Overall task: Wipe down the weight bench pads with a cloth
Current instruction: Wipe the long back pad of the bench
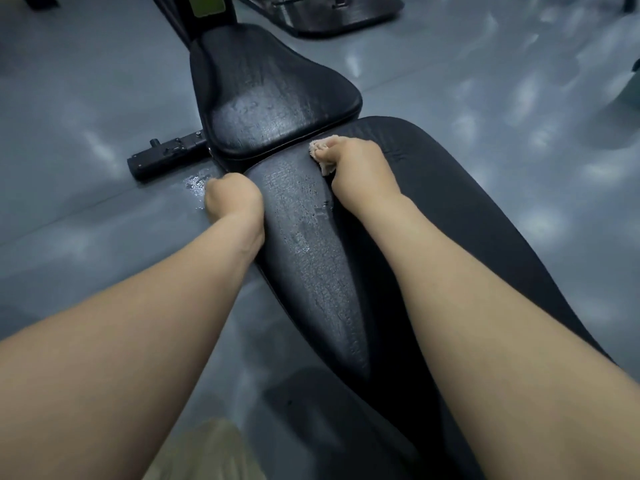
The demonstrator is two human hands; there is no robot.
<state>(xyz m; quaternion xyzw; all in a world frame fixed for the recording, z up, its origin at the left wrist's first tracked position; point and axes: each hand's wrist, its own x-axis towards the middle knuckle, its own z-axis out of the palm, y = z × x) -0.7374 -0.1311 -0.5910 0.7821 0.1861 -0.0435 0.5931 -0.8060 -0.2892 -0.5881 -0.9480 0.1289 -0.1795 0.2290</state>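
The cloth (320, 157) is clamped in the curled fingers of the right hand (353, 161) at the far end of the long pad (311, 254), whose axis runs near to far, while its left edge is gripped by the left hand (232, 199).

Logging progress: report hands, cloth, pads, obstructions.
Right hand grips cloth at far end of long pad, beside seat pad. Left hand curled at its left edge, grip unclear. Nothing blocking.
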